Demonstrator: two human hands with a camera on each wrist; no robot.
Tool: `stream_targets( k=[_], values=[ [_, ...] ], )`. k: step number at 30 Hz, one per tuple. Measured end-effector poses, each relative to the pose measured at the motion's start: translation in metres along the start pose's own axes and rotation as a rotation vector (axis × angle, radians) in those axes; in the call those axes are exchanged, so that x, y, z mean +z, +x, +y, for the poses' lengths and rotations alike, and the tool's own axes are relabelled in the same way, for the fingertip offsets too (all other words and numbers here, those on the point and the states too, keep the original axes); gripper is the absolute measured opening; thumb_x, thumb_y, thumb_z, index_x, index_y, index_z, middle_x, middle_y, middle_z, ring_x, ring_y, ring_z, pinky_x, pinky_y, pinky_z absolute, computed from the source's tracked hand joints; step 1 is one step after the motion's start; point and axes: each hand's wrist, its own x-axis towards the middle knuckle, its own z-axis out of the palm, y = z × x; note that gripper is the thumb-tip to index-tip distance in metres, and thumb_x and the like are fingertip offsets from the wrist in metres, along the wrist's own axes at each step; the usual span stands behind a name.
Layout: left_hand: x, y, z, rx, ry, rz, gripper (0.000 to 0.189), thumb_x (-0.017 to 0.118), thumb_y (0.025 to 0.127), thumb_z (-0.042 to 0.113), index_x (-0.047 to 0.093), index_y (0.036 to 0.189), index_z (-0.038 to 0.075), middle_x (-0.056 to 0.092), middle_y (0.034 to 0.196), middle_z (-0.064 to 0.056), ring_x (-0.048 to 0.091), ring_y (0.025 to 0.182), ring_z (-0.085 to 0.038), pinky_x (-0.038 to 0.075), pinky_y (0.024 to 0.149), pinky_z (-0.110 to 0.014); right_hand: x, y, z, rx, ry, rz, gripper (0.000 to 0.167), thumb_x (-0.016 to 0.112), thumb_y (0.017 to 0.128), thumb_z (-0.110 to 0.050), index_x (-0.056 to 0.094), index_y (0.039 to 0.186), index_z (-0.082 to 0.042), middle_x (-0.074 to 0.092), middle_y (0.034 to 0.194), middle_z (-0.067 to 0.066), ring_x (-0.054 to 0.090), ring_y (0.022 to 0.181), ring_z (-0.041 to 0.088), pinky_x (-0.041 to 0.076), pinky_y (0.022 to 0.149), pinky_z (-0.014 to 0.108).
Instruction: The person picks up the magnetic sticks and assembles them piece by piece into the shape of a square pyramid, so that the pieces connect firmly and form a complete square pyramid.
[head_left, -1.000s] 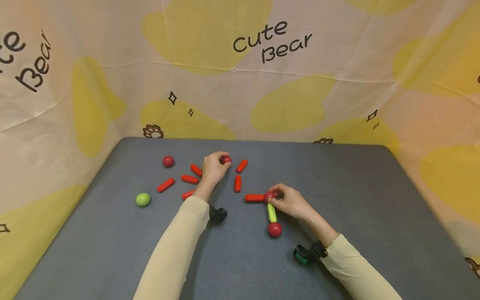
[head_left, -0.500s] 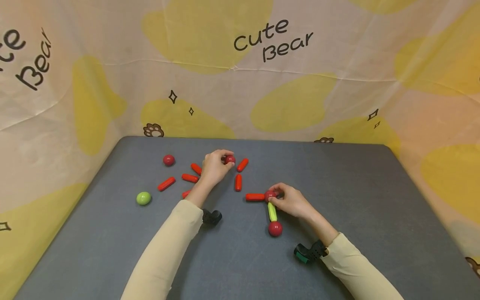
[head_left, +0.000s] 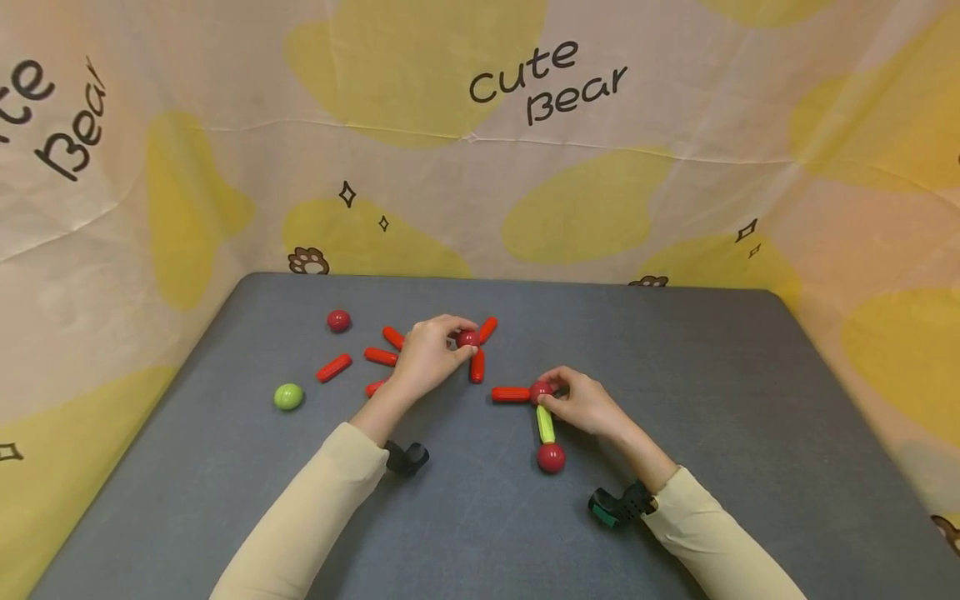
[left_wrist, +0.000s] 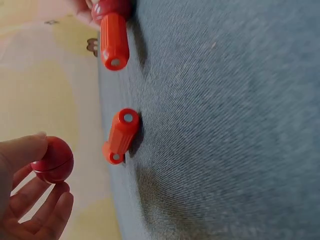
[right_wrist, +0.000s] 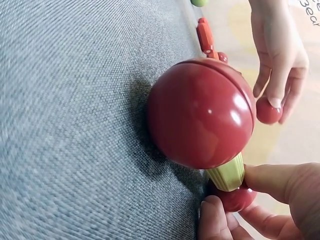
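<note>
My left hand (head_left: 431,357) pinches a glossy red ball (head_left: 468,338) between thumb and fingertips. In the left wrist view this ball (left_wrist: 54,160) is held up off the grey cloth surface. Close by it in the head view lie two short red rods (head_left: 477,367), with silvery discs in their ends. With thumb and fingers my right hand (head_left: 588,406) holds another red ball (head_left: 540,392) low at the table. A red rod (head_left: 510,395) points left from that ball, and a yellow-green rod (head_left: 545,425) joins it to a nearer red ball (head_left: 551,458).
Left of my hands, a loose red ball (head_left: 338,321) and a light green ball (head_left: 288,397) lie on the grey table (head_left: 712,400). Several red rods (head_left: 333,367) are scattered there, some partly behind my left hand. A printed cloth (head_left: 420,183) hangs behind the table.
My left hand has carried its red ball rightward and then nearer, to beside the two loose red rods. The right hand and its joined pieces have stayed put.
</note>
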Motion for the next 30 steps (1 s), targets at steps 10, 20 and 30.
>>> stream_targets(
  k=[10, 20, 30],
  values=[
    [0.003, -0.023, 0.0, -0.037, -0.101, -0.065, 0.025, 0.074, 0.077, 0.017, 0.069, 0.102, 0.016, 0.067, 0.095, 0.0, 0.064, 0.072, -0.011, 0.052, 0.067, -0.027, 0.0, -0.001, 0.0, 0.004, 0.009, 0.007, 0.027, 0.063, 0.086, -0.016, 0.059, 0.11, -0.005, 0.062, 0.095, 0.007, 0.053, 0.064, 0.01, 0.043, 0.058, 0.025],
    [0.014, -0.037, -0.005, -0.022, -0.082, -0.132, 0.028, 0.075, 0.074, 0.014, 0.069, 0.102, 0.013, 0.066, 0.093, 0.001, 0.062, 0.073, -0.008, 0.049, 0.066, -0.025, 0.0, -0.001, 0.0, 0.013, 0.019, 0.007, 0.026, 0.064, 0.086, -0.017, 0.059, 0.109, -0.006, 0.062, 0.096, 0.006, 0.052, 0.064, 0.01, 0.043, 0.058, 0.025],
    [0.023, -0.042, -0.002, 0.011, -0.063, -0.2, 0.027, 0.076, 0.074, 0.014, 0.069, 0.1, 0.013, 0.064, 0.093, 0.002, 0.063, 0.075, -0.009, 0.049, 0.067, -0.026, 0.001, -0.001, -0.001, 0.024, 0.012, 0.01, 0.027, 0.064, 0.085, -0.018, 0.06, 0.109, -0.007, 0.062, 0.097, 0.007, 0.053, 0.064, 0.01, 0.043, 0.058, 0.024]
  ],
)
